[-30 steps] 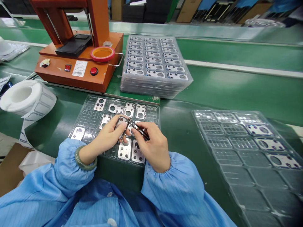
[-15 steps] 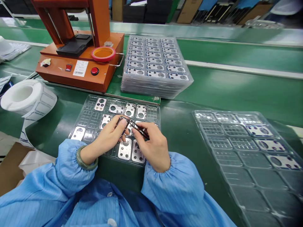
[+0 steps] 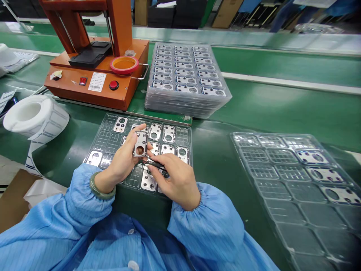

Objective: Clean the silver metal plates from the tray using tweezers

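My left hand (image 3: 122, 161) holds up a small silver metal plate (image 3: 141, 140), with one large round hole and several small ones, gripped at its edges between thumb and fingers. My right hand (image 3: 177, 178) is closed around slim black tweezers (image 3: 155, 163), whose tips reach the plate's lower edge; whether they touch it I cannot tell. Both hands are above a clear plastic tray (image 3: 103, 140) with rounded compartments, some of them holding similar metal plates. Part of this tray is hidden behind my hands.
An orange press (image 3: 93, 84) stands at the back left, with a roll of red tape (image 3: 124, 69) on it. Beside it rises a stack of filled trays (image 3: 187, 101). A label roll (image 3: 52, 116) lies left. Another clear tray (image 3: 270, 216) at right holds several plates.
My left hand has turned the piece so its flat silver face now shows. The tweezers in my right hand have moved slightly down and left, below the plate. A person's legs appear at the back right.
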A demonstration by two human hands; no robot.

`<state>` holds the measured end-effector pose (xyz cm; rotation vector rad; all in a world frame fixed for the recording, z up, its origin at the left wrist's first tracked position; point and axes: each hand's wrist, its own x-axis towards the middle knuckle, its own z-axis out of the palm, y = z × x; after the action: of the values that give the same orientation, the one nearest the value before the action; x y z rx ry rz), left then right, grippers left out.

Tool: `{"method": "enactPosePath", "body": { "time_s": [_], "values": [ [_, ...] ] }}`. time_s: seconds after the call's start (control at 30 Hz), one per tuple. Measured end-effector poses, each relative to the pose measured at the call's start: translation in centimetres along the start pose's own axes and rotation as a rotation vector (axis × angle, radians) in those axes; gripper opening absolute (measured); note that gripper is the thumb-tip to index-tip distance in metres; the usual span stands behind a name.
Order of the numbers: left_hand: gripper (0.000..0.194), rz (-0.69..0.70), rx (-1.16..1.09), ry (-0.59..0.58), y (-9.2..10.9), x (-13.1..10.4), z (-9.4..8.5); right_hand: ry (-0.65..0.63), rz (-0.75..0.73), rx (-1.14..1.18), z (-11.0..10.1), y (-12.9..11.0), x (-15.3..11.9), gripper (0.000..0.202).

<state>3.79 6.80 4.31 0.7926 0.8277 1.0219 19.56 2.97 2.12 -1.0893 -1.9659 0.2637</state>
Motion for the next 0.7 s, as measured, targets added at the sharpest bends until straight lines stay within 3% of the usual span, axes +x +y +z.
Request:
{"method": "enactPosePath", "body": {
  "time_s": [0.27, 0.7],
  "values": [
    [0.033, 0.012, 0.005, 0.016, 0.21, 0.02, 0.32, 0.021, -0.046, -0.052, 0.32, -0.13, -0.07, 0.008],
    [0.037, 0.003, -0.008, 0.016, -0.08, -0.09, 0.39, -0.003, -0.108, -0.157, 0.57, -0.13, -0.07, 0.01]
  ]
}}
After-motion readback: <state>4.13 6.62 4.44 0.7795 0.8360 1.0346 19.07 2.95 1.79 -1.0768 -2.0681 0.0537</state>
